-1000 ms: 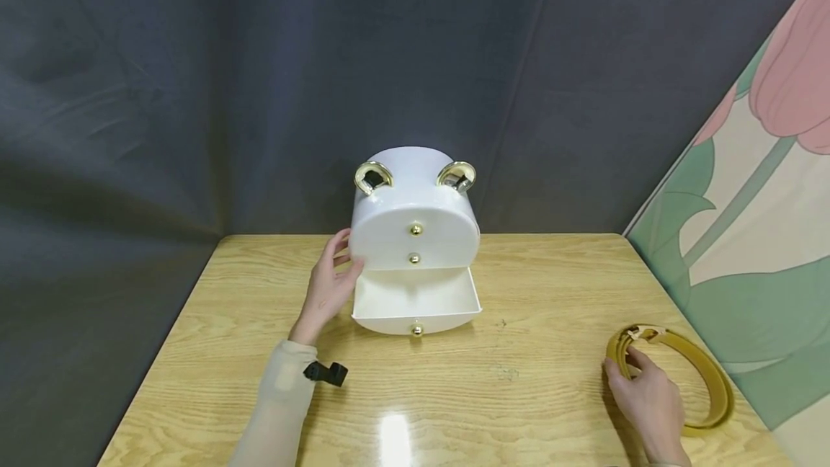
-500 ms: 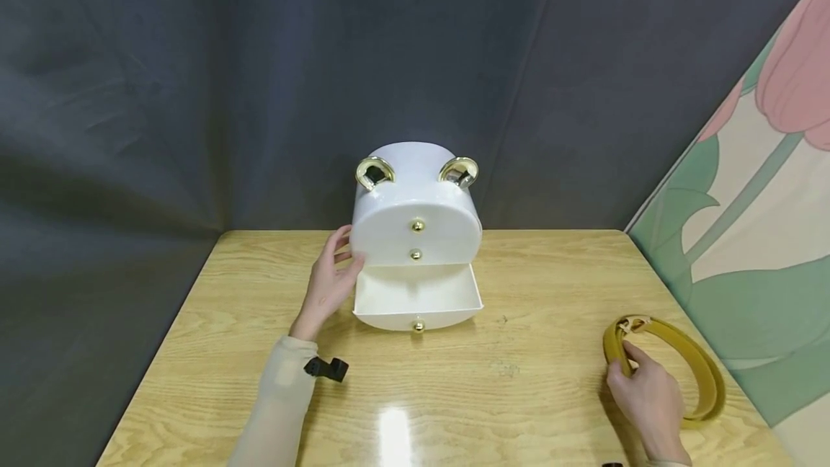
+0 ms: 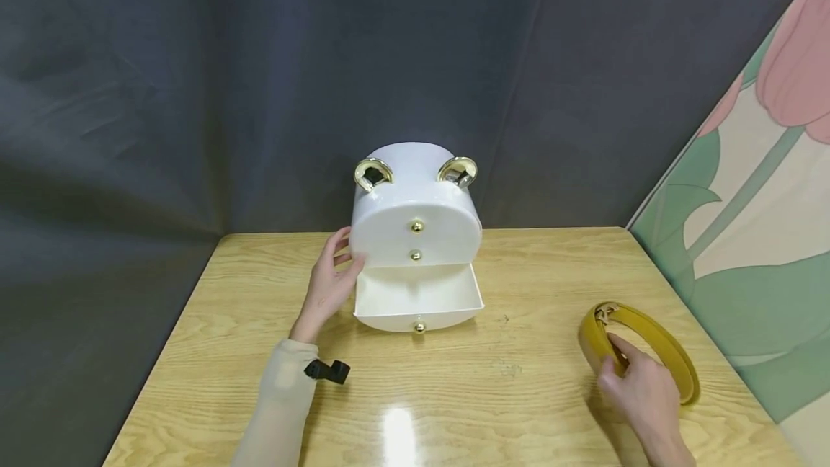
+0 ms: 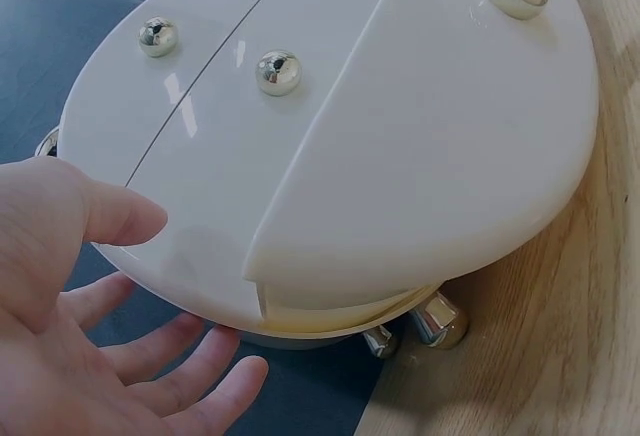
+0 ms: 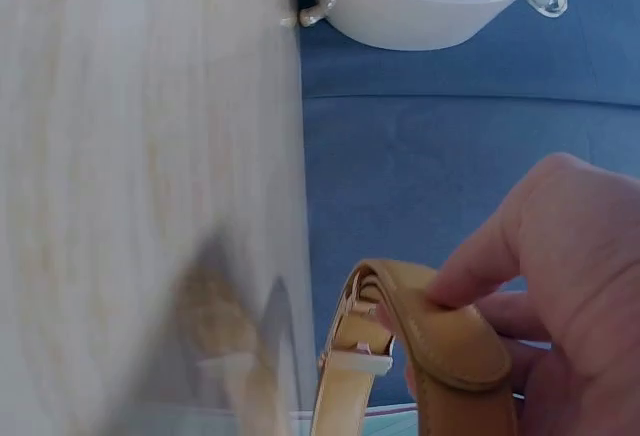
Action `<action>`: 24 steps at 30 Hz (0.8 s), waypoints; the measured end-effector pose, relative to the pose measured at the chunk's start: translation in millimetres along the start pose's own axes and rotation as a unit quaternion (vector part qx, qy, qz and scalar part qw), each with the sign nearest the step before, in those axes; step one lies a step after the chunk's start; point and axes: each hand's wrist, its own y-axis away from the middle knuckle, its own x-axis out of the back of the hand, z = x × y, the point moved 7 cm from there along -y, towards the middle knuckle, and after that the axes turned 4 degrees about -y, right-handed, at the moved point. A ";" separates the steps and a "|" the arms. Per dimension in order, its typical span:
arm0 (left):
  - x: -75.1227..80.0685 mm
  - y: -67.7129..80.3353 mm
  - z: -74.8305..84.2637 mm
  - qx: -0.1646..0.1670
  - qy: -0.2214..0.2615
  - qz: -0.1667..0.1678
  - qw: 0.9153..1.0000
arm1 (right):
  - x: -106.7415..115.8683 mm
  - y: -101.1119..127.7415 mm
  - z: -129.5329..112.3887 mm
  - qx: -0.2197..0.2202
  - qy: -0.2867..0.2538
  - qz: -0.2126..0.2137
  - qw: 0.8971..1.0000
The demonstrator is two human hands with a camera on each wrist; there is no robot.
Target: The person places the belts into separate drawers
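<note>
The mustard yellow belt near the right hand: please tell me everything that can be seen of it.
The belt is a mustard yellow strap, leather-like, coiled into a loop that stands on its edge on the wooden table, near the table's right side. A pale metal buckle sits at its end, toward the white drawer box. The right hand pinches the near part of the loop, thumb on the outside. Nothing else touches it.

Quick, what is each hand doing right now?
Left hand: open, fingers resting against the side of the white drawer box.
Right hand: closed, its grip pinching the yellow belt.
</note>
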 end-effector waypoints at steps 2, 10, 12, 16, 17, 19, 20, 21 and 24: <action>0.2 0.0 -0.8 0.001 0.001 -0.001 1.000 | 3.0 0.8 -5.6 0.016 -0.002 0.009 1.000; 0.2 -0.6 -1.2 0.001 0.009 -0.003 1.000 | 14.4 5.6 -35.6 0.096 -0.023 0.064 0.993; 0.2 -0.9 -0.7 0.002 0.011 -0.002 1.000 | 18.3 6.1 -48.9 0.136 -0.033 0.078 0.987; 0.8 -1.1 0.6 0.001 0.013 -0.001 1.000 | 25.0 7.8 -78.3 0.220 -0.050 0.099 0.969; 0.8 -1.4 0.7 0.001 0.014 -0.002 1.000 | 26.2 8.8 -84.8 0.236 -0.055 0.100 0.965; 0.7 -1.7 0.9 0.000 0.015 -0.005 1.000 | 27.9 11.6 -96.7 0.264 -0.066 0.101 0.957; 0.6 -2.0 0.8 0.001 0.014 -0.006 1.000 | 28.4 12.8 -102.3 0.276 -0.074 0.098 0.953; 0.6 -2.2 0.7 0.002 0.014 -0.007 1.000 | 28.5 14.2 -107.7 0.287 -0.083 0.091 0.950; 0.9 -1.7 0.3 0.005 0.012 -0.005 1.000 | 28.1 17.1 -123.4 0.317 -0.107 0.068 0.940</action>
